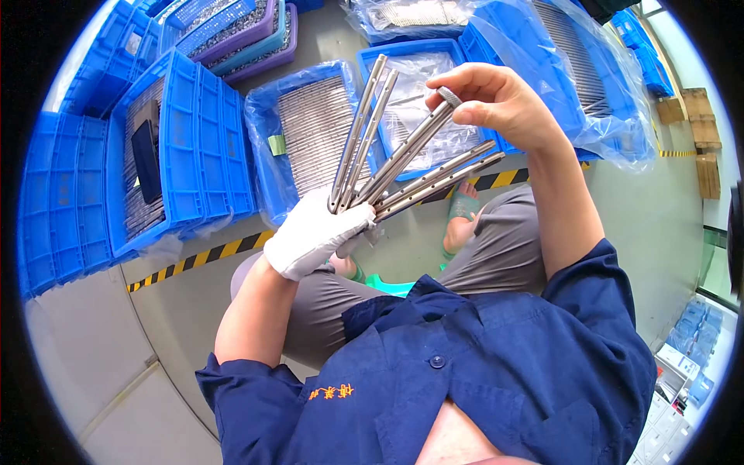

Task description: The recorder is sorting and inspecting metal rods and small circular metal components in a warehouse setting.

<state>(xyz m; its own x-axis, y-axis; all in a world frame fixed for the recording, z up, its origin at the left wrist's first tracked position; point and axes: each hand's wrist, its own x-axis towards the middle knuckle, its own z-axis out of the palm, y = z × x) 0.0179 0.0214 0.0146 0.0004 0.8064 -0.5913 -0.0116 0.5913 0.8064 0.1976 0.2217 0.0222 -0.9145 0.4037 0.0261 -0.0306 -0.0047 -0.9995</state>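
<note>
My left hand (314, 236), in a white glove, is closed around the lower ends of several slim metal rods (409, 147). Small holes run along the rods, which fan out upward and to the right. Bare, my right hand (508, 105) pinches a round knurled metal knob (449, 97) between thumb and fingers. The knob sits at the upper end of a middle rod; whether it is inserted or just touching, I cannot tell. Part of the left fingers is hidden beneath the rods.
Plastic-lined blue crates (263, 147) of similar rods stand ahead. A taller blue crate (205, 155) at left carries a dark flat object (145, 161). Stacked baskets (246, 43) of small parts stand far left. Black-and-yellow tape (209, 256) crosses the floor.
</note>
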